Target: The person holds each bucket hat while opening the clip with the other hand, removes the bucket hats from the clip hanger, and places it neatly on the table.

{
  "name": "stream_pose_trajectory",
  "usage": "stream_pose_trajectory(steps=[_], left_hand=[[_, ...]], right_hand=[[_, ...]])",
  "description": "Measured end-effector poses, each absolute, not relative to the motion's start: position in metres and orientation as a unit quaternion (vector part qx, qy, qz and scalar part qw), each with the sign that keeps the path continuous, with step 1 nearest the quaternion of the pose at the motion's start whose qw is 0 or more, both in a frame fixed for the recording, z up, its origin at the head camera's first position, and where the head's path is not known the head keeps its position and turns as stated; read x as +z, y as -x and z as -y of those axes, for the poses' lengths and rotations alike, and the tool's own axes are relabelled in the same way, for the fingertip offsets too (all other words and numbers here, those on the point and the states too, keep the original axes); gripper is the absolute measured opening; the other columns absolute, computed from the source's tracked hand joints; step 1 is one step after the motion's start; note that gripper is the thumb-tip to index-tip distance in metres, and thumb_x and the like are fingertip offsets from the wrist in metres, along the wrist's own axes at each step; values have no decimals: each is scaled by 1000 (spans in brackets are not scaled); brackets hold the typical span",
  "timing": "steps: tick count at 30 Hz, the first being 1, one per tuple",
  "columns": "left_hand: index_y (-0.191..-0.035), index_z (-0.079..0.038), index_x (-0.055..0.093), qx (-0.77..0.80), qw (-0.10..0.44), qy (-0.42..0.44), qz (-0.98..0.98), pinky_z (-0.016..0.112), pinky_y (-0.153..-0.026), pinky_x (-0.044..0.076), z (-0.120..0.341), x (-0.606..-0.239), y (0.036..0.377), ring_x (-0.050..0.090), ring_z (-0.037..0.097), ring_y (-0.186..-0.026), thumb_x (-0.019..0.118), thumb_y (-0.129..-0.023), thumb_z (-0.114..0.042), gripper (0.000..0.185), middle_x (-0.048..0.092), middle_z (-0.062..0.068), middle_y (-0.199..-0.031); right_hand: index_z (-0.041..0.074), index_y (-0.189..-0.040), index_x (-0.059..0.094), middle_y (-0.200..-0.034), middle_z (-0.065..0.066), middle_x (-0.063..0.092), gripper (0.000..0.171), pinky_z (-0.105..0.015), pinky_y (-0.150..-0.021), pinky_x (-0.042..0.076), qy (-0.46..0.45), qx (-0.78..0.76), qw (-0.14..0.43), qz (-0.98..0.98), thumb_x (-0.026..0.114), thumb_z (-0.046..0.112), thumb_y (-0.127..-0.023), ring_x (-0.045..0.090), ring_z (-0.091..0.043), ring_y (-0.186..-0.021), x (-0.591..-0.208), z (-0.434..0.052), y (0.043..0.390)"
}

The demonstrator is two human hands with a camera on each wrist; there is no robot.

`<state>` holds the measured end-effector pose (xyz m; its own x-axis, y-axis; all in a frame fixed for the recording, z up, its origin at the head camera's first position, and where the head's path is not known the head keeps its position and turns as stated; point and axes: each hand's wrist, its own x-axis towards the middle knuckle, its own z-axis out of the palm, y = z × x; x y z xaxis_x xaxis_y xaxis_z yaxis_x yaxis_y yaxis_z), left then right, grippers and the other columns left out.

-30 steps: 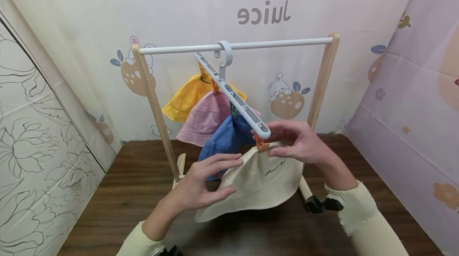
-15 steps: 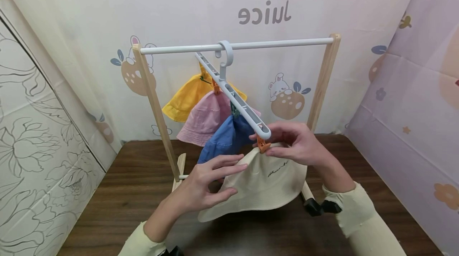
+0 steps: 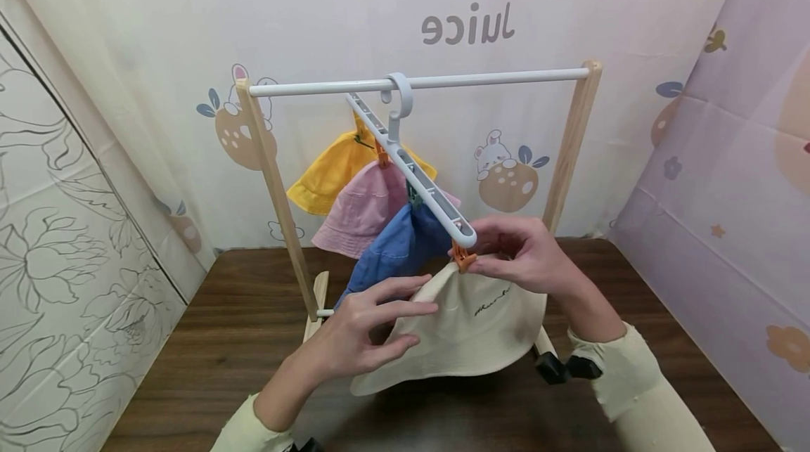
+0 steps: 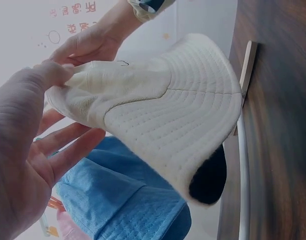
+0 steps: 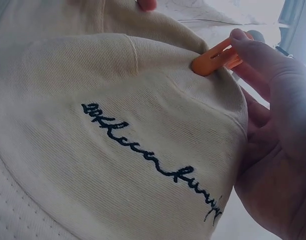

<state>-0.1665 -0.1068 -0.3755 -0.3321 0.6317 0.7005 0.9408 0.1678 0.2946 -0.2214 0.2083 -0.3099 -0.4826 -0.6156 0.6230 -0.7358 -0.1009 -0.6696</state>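
A cream bucket hat (image 3: 468, 332) with dark script lettering hangs by its crown from an orange clip (image 3: 463, 256) at the near end of a pale grey hanger (image 3: 427, 188). My right hand (image 3: 522, 252) pinches this clip; in the right wrist view the thumb presses on the orange lever (image 5: 220, 56). At the hat's left side is my left hand (image 3: 370, 325), fingers loosely extended and thumb apart, fingertips right at the fabric. Behind hang a blue hat (image 3: 395, 248), a pink hat (image 3: 363, 209) and a yellow hat (image 3: 325, 171), each clipped to the hanger.
The hanger hooks over the white rail (image 3: 500, 78) of a wooden-sided rack (image 3: 567, 150) standing on a dark wood table (image 3: 228, 339). Printed curtains (image 3: 316, 9) surround it behind and at the right; a floral panel (image 3: 57, 248) stands left.
The right thumb and fingers have drawn in closer around the orange clip. Both the cream hat and the left hand have shifted slightly to the right. The hanger's other hats stay nearly still.
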Motion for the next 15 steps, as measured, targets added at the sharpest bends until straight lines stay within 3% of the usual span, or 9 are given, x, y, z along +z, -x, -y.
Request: stream_pose_trajectory(steps=[6,12,15], left_hand=[[-141,-12,76,-361,221,532,733,35,-105,66,106,-376,166,75,28,-134,90,-92,-4,51,71,17,-153],[-141,-10,76,-369,224,536,725,25,-98,63,105,-376,167,76,25,-128,88,-91,0,52,73,17,-149],[-140,-9,76,-372,229,536,722,19,-86,59,104,-376,167,76,20,-113,87,-89,5,54,74,17,-146]], right_hand=[[29,-141,75,-125,16,84,60,-26,-86,69,-500,541,57,674,82,-10,-95,84,-6,-100,-310,-208,221],[19,-139,77,-125,16,83,45,-24,-84,68,-506,535,71,673,82,0,-100,84,-9,-97,-311,-207,221],[17,-138,76,-125,16,83,39,-23,-83,68,-509,534,75,671,82,5,-101,83,-9,-95,-311,-206,220]])
